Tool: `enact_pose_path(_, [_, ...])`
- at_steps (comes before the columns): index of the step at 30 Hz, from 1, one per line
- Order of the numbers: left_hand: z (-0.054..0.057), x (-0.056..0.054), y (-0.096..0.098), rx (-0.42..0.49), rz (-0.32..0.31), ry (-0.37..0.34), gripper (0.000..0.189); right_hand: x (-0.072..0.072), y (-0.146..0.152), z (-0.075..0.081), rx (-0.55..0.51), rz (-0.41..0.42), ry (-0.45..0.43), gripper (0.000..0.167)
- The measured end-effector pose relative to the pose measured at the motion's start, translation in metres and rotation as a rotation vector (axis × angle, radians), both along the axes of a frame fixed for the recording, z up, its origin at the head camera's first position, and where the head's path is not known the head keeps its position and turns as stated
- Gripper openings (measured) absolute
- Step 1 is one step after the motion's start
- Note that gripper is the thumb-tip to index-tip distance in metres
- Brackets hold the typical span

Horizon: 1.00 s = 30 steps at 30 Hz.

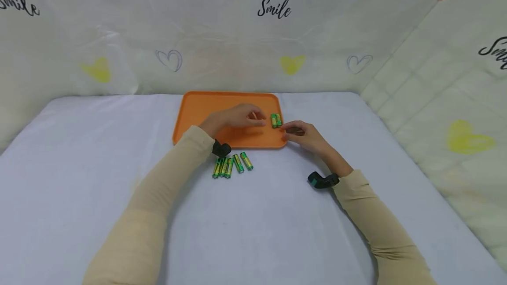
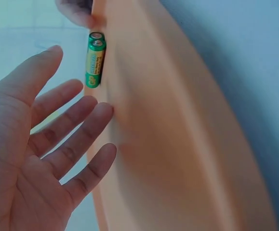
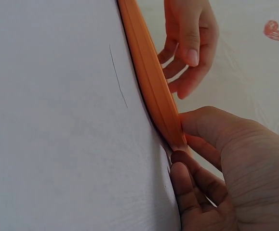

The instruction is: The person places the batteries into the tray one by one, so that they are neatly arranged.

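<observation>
Two green-and-yellow batteries (image 1: 276, 120) stand side by side at the right end of an orange tray (image 1: 222, 100); the left wrist view shows them (image 2: 95, 60) one behind the other. Over the tray, my left hand (image 1: 241, 116) spreads its relaxed fingers just left of that pair and holds nothing. My right hand (image 1: 306, 137) is at the tray's right front corner, thumb and fingers bent about the rim (image 3: 151, 77). Several more batteries (image 1: 223, 167) lie on the white cloth in front of the tray, below my left wrist.
A white cloth (image 1: 261, 219) covers the table. Behind it hangs a pale sheet (image 1: 229, 34) with hearts and printed words, and another stretch of it runs along the right side. A dark wrist device (image 1: 324, 180) sits on my right wrist.
</observation>
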<state>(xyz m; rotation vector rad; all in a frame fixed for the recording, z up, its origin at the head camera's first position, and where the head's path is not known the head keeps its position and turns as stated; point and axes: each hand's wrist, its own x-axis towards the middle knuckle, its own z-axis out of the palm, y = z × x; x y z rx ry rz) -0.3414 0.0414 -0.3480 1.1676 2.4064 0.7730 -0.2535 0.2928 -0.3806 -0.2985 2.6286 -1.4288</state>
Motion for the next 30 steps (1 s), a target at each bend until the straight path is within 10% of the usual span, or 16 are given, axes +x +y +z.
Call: enact_pose_path(30, [0.011,0.038,-0.041,0.036,0.01,0.065,0.035,-0.005,0.006,-0.005,0.009,0.024,0.031,0.036])
